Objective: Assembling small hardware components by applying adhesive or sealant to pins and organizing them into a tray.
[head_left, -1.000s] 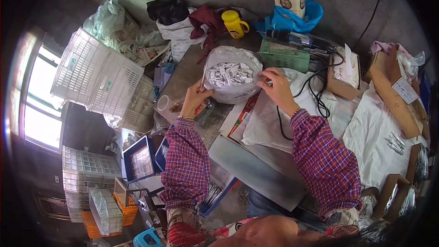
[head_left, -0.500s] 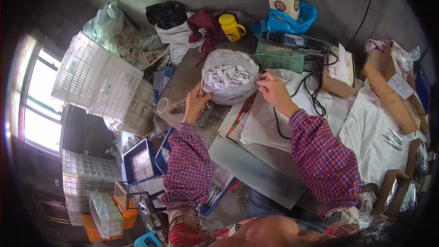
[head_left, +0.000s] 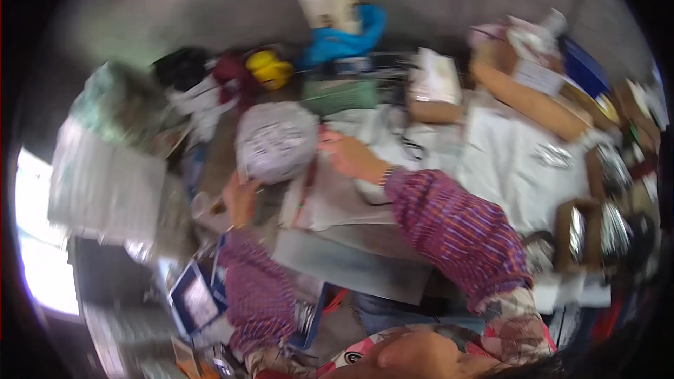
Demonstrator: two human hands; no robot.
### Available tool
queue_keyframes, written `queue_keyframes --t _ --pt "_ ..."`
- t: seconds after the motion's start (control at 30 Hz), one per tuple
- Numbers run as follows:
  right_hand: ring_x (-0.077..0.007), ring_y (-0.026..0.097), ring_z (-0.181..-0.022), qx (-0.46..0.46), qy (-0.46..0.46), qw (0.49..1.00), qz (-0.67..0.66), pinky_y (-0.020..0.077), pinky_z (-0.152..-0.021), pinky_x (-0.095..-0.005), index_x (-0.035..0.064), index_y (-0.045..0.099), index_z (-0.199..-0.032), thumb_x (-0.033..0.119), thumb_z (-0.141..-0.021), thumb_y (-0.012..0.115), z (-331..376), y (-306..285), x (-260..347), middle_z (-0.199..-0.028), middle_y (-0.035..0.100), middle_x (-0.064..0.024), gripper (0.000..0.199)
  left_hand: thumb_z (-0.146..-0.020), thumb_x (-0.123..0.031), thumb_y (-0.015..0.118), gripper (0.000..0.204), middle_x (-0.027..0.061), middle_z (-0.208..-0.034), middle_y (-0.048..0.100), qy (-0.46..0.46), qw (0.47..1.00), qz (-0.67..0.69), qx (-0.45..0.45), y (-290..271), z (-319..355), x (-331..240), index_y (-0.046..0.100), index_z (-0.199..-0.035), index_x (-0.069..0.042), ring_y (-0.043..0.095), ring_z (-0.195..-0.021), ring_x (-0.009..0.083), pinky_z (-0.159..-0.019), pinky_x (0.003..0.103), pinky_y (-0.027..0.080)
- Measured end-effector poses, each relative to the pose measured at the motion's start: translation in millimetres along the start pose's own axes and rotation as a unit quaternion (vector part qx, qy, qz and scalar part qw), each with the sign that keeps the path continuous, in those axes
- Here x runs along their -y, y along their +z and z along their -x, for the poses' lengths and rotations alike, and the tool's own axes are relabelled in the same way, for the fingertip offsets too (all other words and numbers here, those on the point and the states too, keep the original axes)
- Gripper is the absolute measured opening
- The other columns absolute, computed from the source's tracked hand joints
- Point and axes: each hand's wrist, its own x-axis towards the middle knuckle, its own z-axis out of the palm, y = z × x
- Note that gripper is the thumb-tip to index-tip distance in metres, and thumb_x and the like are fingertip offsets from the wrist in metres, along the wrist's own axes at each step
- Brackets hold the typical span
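Motion blurs the view. A clear plastic bag (head_left: 246,142) stands open on the table, filled with small white pieces (head_left: 276,142). At its near left edge is my left hand (head_left: 241,200), closed round a slim metal tool whose upper end is a faint pale streak. My right hand (head_left: 344,153) is beside the bag's right rim, its fingertips pointing toward the bag. Smearing hides whether those fingers pinch anything.
White crates (head_left: 105,182) stack at left. Behind the bag are a yellow mug (head_left: 269,70), a green basket (head_left: 340,97) and a blue bag (head_left: 344,45). Cardboard boxes (head_left: 519,91) and silvery parts (head_left: 553,156) lie right, on white cloth (head_left: 505,168). A grey sheet (head_left: 351,267) lies in front.
The view has swung right, so the table, bag and both hands sit further left and the picture is blurred. Both hands stay beside the bag.
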Motion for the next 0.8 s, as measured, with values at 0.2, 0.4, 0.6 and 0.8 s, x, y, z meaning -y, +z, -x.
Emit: queue_keyframes --t 0.2,0.4,0.6,0.8 --pt "-0.0351 0.058 -0.083 -0.053 -0.004 0.993 -0.103 0.0468 -0.072 -0.0435 0.0031 0.06 -0.085 0.003 -0.071 0.055 25.9 -49.8 71.5 -0.086 0.059 -0.0167 0.015 -0.084 -0.008 0.063 0.026 0.0108 -0.101 0.067 0.065 0.985 0.076 -0.138 -52.3 1.2 42.3 0.062 -0.109 0.002 0.06 -0.086 0.0138 -0.067 0.024 0.047" --pt "-0.0256 0.057 -0.067 -0.106 -0.017 0.943 -0.315 0.0447 -0.06 -0.034 0.0011 0.058 -0.078 -0.008 -0.067 0.052 100.3 -131.0 165.2 -0.075 0.058 -0.0108 0.016 -0.092 -0.01 0.054 0.019 0.0054 -0.087 0.066 0.164 0.972 0.156 -0.061 -10.6 50.3 -47.5 0.062 -0.109 -0.003 0.038 -0.044 0.0017 -0.035 0.018 0.026" --pt "-0.0156 0.059 -0.074 -0.07 -0.037 0.875 -0.478 0.0472 -0.062 -0.0263 -0.0007 0.063 -0.093 -0.004 -0.077 0.055 197.7 -195.3 224.8 -0.088 0.062 -0.0088 0.018 -0.089 -0.01 0.058 0.015 0.0028 -0.082 0.065 0.194 0.952 0.154 0.177 74.4 106.9 -164.8 0.062 -0.101 -0.003 0.04 -0.045 0.0019 -0.035 0.018 0.027" --pt "-0.0236 0.061 -0.084 -0.093 0.038 0.826 -0.554 0.048 -0.072 -0.0319 -0.0018 0.067 -0.098 0.011 -0.087 0.062 254.9 -240.8 284.2 -0.095 0.065 -0.0129 0.017 -0.088 -0.009 0.06 0.019 0.003 -0.08 0.067 0.27 0.858 0.109 0.423 161.2 153.9 -216.3 0.063 -0.105 -0.003 0.049 -0.053 0.0019 -0.046 0.017 0.037"
